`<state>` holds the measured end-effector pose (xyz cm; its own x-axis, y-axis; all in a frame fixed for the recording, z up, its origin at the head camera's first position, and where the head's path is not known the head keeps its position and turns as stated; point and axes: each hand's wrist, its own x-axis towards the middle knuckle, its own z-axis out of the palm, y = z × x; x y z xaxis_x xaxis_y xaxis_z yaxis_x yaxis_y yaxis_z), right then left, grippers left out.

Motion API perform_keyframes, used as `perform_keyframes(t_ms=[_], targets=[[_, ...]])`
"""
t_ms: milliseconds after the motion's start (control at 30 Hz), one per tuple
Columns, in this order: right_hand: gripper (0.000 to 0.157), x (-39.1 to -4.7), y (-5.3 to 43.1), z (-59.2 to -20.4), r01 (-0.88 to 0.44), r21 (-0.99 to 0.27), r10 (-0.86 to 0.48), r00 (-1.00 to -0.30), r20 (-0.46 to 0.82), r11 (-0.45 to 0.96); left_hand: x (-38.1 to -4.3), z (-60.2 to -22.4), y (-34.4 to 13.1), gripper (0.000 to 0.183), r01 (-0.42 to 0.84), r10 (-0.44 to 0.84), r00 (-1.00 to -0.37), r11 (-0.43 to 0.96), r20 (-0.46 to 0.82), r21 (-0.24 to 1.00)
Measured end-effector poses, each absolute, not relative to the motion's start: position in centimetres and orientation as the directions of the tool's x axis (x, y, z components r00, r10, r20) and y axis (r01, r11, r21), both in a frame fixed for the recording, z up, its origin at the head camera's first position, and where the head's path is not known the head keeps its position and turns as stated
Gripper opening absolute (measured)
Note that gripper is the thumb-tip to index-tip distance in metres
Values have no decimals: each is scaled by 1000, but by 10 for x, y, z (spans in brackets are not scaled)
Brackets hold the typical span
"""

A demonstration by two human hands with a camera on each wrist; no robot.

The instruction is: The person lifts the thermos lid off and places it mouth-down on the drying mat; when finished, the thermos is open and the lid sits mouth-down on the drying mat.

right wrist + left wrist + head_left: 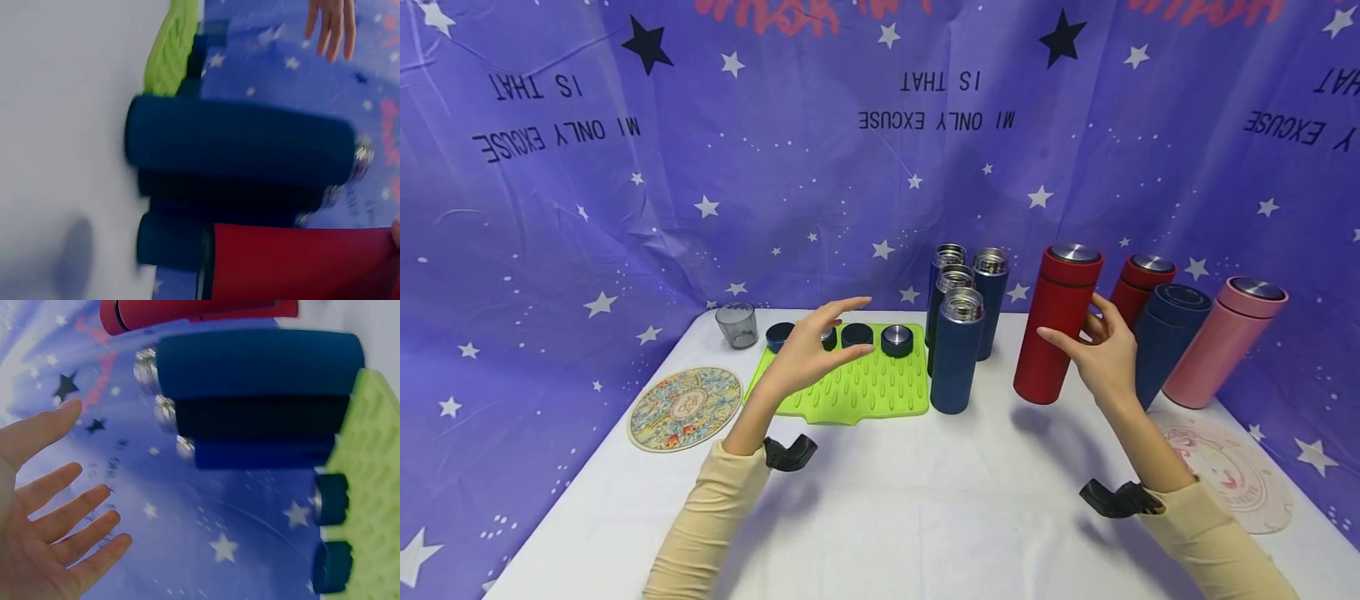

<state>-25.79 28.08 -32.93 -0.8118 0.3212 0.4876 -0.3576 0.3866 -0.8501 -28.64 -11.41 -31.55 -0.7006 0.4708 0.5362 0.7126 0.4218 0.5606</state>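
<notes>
My right hand (1108, 354) grips a red thermos (1060, 325) with a steel-topped lid, thumb on its near side. The thermos is slightly tilted, and its shadow falls on the table below. In the right wrist view the red thermos (306, 262) fills the lower right corner. My left hand (808, 346) hovers over the green ridged mat (857, 400) with fingers spread and nothing in them. Several dark blue lids, among them a steel-topped lid (897, 340), sit along the mat's back. Right of the mat stand several lidless blue thermoses, the nearest blue thermos (955, 358) in front.
Right of my right hand stand another red thermos (1138, 283), a lidded blue thermos (1168, 342) and a pink thermos (1225, 342). A pale pink round mat (1247, 483) lies before them. At left are a grey glass (737, 325) and a patterned round mat (685, 408).
</notes>
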Motion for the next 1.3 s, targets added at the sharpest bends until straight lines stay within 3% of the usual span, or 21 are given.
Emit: perform_keyframes(t_ms=[467, 633, 1033, 1300], targets=[[73, -209, 235, -320, -487, -783, 37, -840, 541, 387, -266, -299, -90, 64, 752, 436, -654, 288, 618, 593], [74, -206, 218, -321, -535, -748, -45, -823, 566, 393, -251, -291, -86, 64, 748, 448, -656, 278, 608, 602], [79, -214, 185, -311, -641, -638, -225, -759, 611, 427, -256, -298, -87, 71, 774, 476, -621, 245, 623, 584], [80, -209, 183, -311, -685, -453, -353, -703, 617, 571, -227, -272, -79, 78, 836, 543, -510, 133, 667, 532]])
